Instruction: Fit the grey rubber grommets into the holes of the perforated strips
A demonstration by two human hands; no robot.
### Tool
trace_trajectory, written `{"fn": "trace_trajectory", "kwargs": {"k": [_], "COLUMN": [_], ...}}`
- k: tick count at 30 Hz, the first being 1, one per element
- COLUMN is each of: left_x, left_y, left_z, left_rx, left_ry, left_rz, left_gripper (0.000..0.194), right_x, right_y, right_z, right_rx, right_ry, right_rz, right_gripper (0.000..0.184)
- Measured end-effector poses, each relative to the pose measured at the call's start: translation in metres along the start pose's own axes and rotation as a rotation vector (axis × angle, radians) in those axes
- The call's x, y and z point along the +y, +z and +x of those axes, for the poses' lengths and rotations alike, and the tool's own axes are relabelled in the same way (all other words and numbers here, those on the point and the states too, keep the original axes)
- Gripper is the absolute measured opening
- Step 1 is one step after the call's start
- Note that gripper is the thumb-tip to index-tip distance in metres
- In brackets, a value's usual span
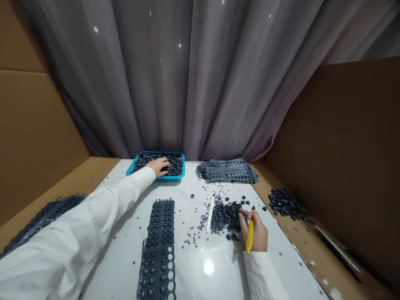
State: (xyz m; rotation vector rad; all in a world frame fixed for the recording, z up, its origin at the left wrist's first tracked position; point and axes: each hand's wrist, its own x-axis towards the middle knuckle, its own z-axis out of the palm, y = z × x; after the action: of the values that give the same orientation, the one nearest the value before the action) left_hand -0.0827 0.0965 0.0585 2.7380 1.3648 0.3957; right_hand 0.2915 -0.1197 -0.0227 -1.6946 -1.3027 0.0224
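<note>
My left hand (158, 166) reaches over a blue basket (131, 168) filled with small black rubber pieces (176, 163). Its fingers are apart and bent down at the pieces; whether a piece is under the fingertips is hidden. My right hand (258, 233) is closed on a yellow pen-shaped tool (250, 234) with a dark tip pointing up and away. Its thumb and forefinger touch the edge of a heap of black pieces (229, 214). Between my arms lies a dark moulded rubber sheet (158, 233) with rows of ringed pieces, and open holes along its lower right side.
A white stick (210, 214) lies beside the heap, among scattered black bits. Perforated dark sheets (229, 170) are stacked at the back right. More black pieces (286, 202) sit on the cardboard at right, and another dark sheet (46, 218) at left. Cardboard walls and a grey curtain (162, 83) enclose the table.
</note>
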Motion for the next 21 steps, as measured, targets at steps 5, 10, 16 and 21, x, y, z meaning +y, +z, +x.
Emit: {"fn": "trace_trajectory", "kwargs": {"k": [5,10,16,21], "left_x": [-0.004,-0.014,0.001,0.059], "left_y": [-0.010,-0.018,-0.032,-0.018], "left_z": [-0.007,-0.013,-0.039,-0.079], "left_rx": [-0.014,0.020,0.215,0.219], "left_ry": [0.037,-0.009,-0.123,-0.074], "left_rz": [0.176,0.199,0.105,-0.195], "left_gripper": [0.031,0.043,0.041,0.023], "right_x": [-0.008,-0.013,-0.046,-0.105], "right_y": [-0.005,-0.006,-0.012,0.010], "right_z": [0.000,-0.001,0.000,-0.010], "right_rx": [0.008,0.046,0.015,-0.368], "right_ry": [0.051,0.095,0.192,0.236], "right_rz": [0.021,0.022,0.260,0.761], "right_gripper": [0.030,0.032,0.027,0.027]}}
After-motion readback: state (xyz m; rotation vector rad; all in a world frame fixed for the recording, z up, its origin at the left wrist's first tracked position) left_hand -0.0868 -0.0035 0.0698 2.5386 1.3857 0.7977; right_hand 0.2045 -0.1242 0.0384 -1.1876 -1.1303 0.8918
